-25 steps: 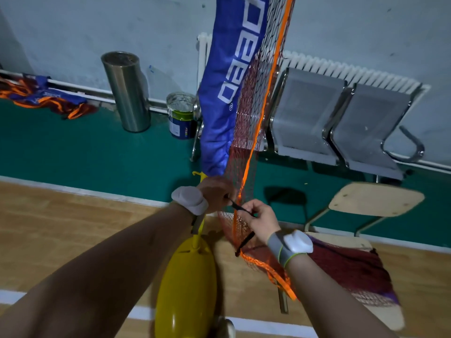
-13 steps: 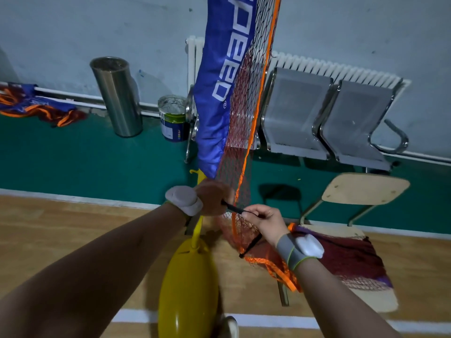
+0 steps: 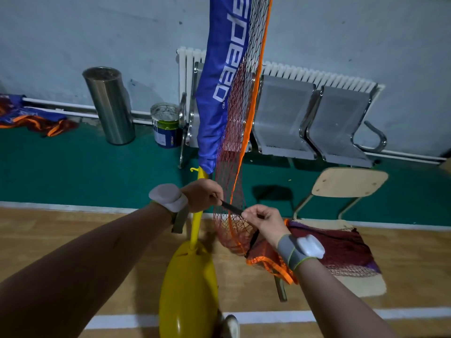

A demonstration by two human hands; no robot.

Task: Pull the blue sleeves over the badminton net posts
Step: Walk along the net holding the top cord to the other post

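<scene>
Blue sleeve hangs over the upper part of the yellow post; its hem stops just above the hands, so the lower post shows bare down to the yellow base on the wood floor; judged mostly on at this end, not pulled fully down. Red net with an orange edge runs down right beside the sleeve; its slack bunches below the hands. Left hand is curled in a fist in front of the post and pinches one end of a black strap; right hand pinches the other end between thumb and forefinger, other fingers curled. The strap is drawn taut between them across the net edge; probably a tie for fixing the net's bottom to the post, hence both hands close to the pole. Cannot tell whether the left hand also grips the post. The rest of the net lies heaped on the seat of a wooden chair at right; likely kept off the floor so it feeds without tangling. Along the wall stand metal seats, a radiator, a steel bin and a paint can; a blue-orange bundle lies far left, contents unclear. Risk: mesh catching on the yellow hook by the hem.
</scene>
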